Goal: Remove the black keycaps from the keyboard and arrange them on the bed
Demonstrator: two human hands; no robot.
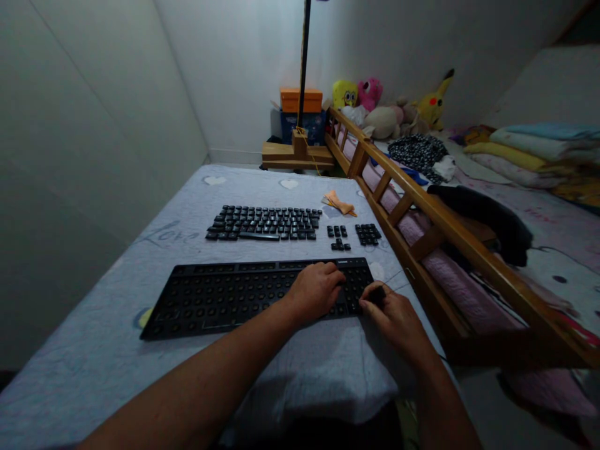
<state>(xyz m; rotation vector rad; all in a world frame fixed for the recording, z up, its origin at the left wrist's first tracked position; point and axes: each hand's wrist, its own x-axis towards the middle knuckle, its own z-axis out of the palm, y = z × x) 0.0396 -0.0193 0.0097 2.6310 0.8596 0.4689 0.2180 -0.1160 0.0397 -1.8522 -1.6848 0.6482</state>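
Note:
A black keyboard base [225, 294] without its keycaps lies across the cloth-covered table. My left hand [317, 289] rests on its right part, fingers curled; whatever the fingers may hold is hidden. At the keyboard's right end my right hand [391, 315] is closed in a pinch on a small black item that I cannot make out. Behind the base, loose black keycaps [267, 222] are laid out in keyboard order. Smaller groups sit to their right: navigation keycaps [336, 231], arrow keycaps [340, 245] and number pad keycaps [368, 234].
An orange cloth [340, 203] lies with a yellow-orange tool at the table's back right. A wooden bed rail [403, 175] runs along the right edge, with bedding and plush toys beyond. A wooden stand [299, 153] and an orange box [300, 100] are behind the table.

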